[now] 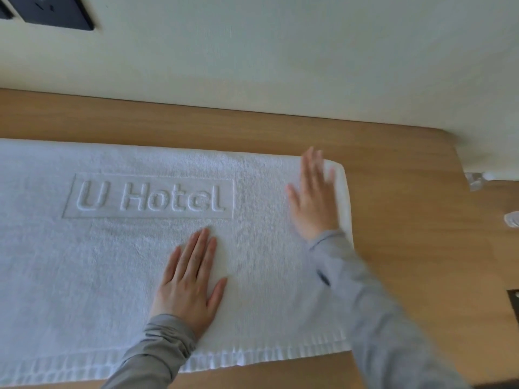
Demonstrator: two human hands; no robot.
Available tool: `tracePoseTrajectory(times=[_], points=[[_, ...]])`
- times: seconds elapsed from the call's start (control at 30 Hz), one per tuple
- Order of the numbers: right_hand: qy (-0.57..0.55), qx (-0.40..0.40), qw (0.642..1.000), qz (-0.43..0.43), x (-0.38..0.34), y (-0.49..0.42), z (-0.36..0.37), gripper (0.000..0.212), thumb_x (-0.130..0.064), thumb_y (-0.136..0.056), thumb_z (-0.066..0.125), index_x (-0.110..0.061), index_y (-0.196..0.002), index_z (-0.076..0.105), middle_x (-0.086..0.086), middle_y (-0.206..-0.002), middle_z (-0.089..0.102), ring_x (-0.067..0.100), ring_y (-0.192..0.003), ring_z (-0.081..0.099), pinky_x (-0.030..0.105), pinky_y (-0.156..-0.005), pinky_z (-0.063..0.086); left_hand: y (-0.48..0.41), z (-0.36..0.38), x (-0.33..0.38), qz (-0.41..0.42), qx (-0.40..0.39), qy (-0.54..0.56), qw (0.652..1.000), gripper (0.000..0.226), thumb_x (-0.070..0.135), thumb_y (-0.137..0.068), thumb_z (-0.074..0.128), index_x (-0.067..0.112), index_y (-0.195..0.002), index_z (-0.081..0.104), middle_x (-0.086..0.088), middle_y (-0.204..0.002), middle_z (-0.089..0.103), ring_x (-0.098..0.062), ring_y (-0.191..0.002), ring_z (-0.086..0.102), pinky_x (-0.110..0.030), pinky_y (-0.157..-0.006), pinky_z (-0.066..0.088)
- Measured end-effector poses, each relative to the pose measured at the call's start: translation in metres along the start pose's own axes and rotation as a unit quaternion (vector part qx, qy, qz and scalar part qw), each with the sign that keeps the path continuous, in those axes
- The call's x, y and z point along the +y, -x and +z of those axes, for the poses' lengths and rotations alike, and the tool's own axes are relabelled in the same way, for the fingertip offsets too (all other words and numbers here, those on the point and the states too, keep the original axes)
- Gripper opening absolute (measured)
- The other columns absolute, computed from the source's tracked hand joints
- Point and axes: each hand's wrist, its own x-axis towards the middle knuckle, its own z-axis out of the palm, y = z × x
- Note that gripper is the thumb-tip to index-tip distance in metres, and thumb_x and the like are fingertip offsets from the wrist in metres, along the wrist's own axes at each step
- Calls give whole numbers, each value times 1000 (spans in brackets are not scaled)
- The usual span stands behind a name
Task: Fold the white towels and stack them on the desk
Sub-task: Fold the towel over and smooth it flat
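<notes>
A white towel (84, 276) with "U Hotel" pressed into its pile lies spread flat on the wooden desk (407, 220); its left part runs out of the frame. My left hand (191, 282) lies flat on the towel's middle, fingers straight, just below the lettering. My right hand (314, 195) is blurred and rests flat with spread fingers on the towel near its right edge. Both arms wear grey sleeves.
A pale wall rises behind the desk, with a dark socket panel (56, 12) at the top left. Small clear items (477, 181) sit at the desk's right side. A dark object (514, 304) pokes in at the right edge. Bare wood shows right of the towel.
</notes>
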Motion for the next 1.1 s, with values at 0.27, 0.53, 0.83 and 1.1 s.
tracePoseTrajectory(times=[0.27, 0.53, 0.83, 1.1], points=[[-30, -58, 996, -58, -61, 126, 24, 60, -39, -96, 30, -10, -148, 25, 4, -156, 19, 19, -146, 13, 51, -115, 17, 0, -1, 1, 4, 6, -5, 1000, 70, 51, -93, 20, 5, -146, 28, -11, -154, 24, -25, -141, 24, -41, -115, 16], [-29, -69, 974, 214, 47, 180, 0, 70, -52, -89, 3, -11, -145, 0, 9, -158, 6, 16, -145, -6, 46, -119, 1, 1, 2, 0, 1, -1, -10, 1000, 71, 52, -93, 17, 7, -148, 21, -9, -156, 18, -24, -144, 19, -41, -117, 13], [-46, -66, 995, -67, -62, 187, 17, 62, -44, -99, 20, -8, -149, 19, 6, -158, 15, 22, -146, 13, 48, -115, 15, 3, 0, 1, 5, 2, -2, 1000, 71, 53, -94, 14, 6, -147, 24, -10, -155, 21, -26, -142, 22, -43, -115, 16], [-24, -109, 991, 71, 19, 207, 2, 68, -50, -97, 9, -6, -148, 15, 8, -157, 13, 19, -146, 7, 46, -117, 11, 5, -1, 2, 2, -8, -3, 1000, 72, 54, -95, 11, 5, -147, 24, -11, -155, 22, -25, -142, 22, -39, -117, 11]])
